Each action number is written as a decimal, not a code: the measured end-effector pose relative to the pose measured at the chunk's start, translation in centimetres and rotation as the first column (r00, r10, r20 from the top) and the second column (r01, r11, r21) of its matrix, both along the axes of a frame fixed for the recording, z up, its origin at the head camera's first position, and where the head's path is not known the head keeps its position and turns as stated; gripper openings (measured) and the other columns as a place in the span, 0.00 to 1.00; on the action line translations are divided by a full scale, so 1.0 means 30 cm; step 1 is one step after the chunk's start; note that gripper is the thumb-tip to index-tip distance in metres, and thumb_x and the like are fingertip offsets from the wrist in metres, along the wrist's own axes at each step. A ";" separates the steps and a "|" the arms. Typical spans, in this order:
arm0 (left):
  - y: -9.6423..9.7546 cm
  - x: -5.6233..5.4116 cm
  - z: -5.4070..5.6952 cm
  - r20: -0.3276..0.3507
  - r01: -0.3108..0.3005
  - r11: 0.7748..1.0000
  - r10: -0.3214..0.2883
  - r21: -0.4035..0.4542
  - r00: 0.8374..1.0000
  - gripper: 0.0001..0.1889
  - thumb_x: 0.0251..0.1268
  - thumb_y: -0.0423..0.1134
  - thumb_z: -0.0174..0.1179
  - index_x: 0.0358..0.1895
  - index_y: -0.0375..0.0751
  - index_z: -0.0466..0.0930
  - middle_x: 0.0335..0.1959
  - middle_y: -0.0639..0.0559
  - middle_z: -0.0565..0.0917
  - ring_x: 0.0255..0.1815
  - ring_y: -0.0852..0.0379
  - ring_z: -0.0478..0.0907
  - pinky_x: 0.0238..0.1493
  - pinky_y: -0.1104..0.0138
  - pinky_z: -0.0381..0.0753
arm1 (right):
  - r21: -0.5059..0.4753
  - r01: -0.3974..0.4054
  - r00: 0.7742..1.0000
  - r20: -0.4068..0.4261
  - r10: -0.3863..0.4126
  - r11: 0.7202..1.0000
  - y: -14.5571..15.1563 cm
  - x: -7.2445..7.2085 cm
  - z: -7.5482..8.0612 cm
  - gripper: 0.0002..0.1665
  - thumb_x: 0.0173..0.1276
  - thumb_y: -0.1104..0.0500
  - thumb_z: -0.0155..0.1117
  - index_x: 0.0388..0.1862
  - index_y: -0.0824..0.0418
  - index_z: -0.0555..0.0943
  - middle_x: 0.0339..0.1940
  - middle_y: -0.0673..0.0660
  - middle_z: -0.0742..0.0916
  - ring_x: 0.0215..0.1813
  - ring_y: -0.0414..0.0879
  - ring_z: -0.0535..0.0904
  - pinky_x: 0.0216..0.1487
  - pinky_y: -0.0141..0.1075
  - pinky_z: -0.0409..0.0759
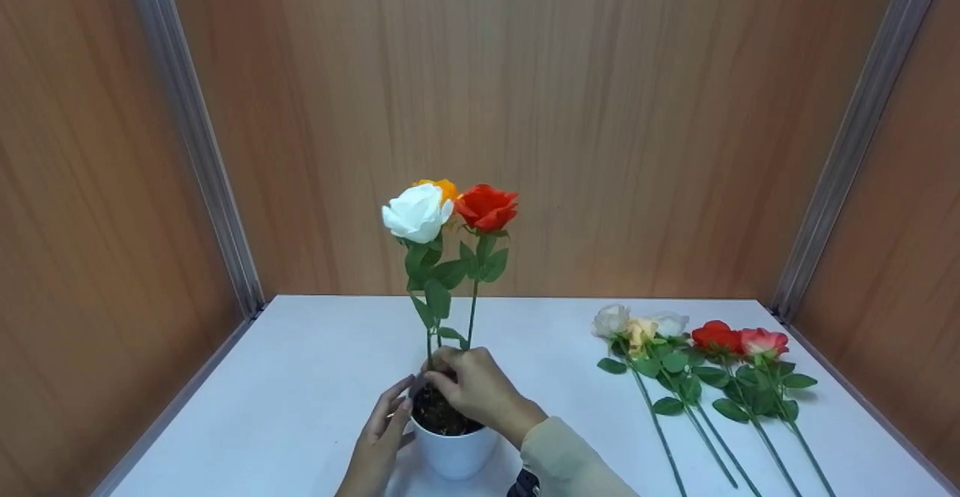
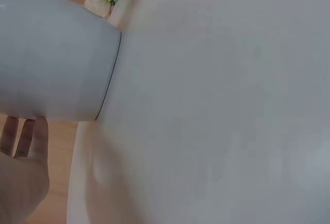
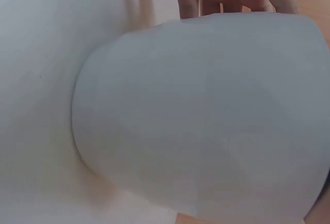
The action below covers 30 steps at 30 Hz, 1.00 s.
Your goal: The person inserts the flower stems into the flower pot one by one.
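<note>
A white flowerpot (image 1: 456,455) filled with dark soil (image 1: 442,411) stands upright on the table. From it rise a white rose (image 1: 417,214), an orange rose (image 1: 445,188) partly hidden behind it, and a red rose (image 1: 487,208). My right hand (image 1: 480,388) reaches over the soil and pinches a stem low down, apparently the white rose's; its fingertips are partly hidden. Against the pot's left side my left hand (image 1: 382,429) rests its fairly straight fingers. The left wrist view shows those fingertips (image 2: 39,131) touching the pot wall.
Several loose roses lie on the right of the white table (image 1: 300,377): white (image 1: 611,320), cream (image 1: 641,333), red (image 1: 717,337) and pink (image 1: 763,342), their stems pointing toward the front edge. Wooden panels (image 1: 555,106) enclose the back and sides.
</note>
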<state>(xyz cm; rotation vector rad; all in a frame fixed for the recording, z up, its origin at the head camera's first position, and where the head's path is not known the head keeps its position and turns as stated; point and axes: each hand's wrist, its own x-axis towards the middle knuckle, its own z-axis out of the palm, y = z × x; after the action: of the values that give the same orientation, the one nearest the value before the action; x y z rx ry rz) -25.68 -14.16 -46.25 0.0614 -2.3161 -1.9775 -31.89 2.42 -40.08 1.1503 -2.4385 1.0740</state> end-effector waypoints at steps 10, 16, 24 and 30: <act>0.002 -0.003 -0.001 0.014 0.007 1.000 -0.007 -0.030 1.000 0.39 0.72 0.70 0.46 0.77 0.49 0.60 0.66 0.38 0.70 0.69 0.33 0.67 0.57 0.48 0.81 | -0.016 0.056 0.998 0.017 -0.056 0.998 -0.028 -0.003 -0.014 0.04 0.72 0.57 0.68 0.38 0.57 0.83 0.30 0.43 0.86 0.30 0.29 0.79 0.33 0.21 0.80; 0.000 -0.001 0.002 0.007 -0.003 0.999 0.003 -0.040 1.000 0.40 0.72 0.70 0.45 0.77 0.47 0.60 0.64 0.38 0.71 0.68 0.33 0.67 0.56 0.47 0.82 | -0.049 0.058 0.998 0.034 -0.057 0.997 -0.035 -0.004 -0.022 0.04 0.71 0.58 0.68 0.37 0.58 0.84 0.31 0.44 0.87 0.33 0.29 0.81 0.36 0.21 0.82; 0.000 -0.003 0.001 0.018 0.002 1.000 -0.001 -0.028 1.000 0.40 0.72 0.70 0.46 0.77 0.47 0.60 0.64 0.39 0.71 0.67 0.34 0.68 0.57 0.47 0.81 | -0.081 0.067 0.987 0.153 -0.054 0.994 -0.029 0.000 -0.014 0.04 0.71 0.57 0.69 0.39 0.56 0.86 0.33 0.41 0.88 0.36 0.30 0.83 0.42 0.25 0.84; -0.001 -0.008 0.002 0.019 0.005 0.999 -0.005 -0.036 1.000 0.41 0.71 0.71 0.45 0.77 0.47 0.60 0.63 0.39 0.71 0.67 0.34 0.68 0.57 0.47 0.81 | -0.080 0.070 0.983 0.172 -0.055 0.994 -0.027 -0.002 -0.007 0.05 0.71 0.56 0.69 0.41 0.55 0.86 0.34 0.41 0.88 0.38 0.31 0.83 0.45 0.27 0.84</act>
<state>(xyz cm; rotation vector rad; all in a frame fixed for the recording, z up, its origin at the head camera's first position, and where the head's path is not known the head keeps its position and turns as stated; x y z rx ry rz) -25.93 -14.18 -46.20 0.0724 -2.3650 -1.9456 -31.94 1.62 -40.30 0.9861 -2.5089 1.2921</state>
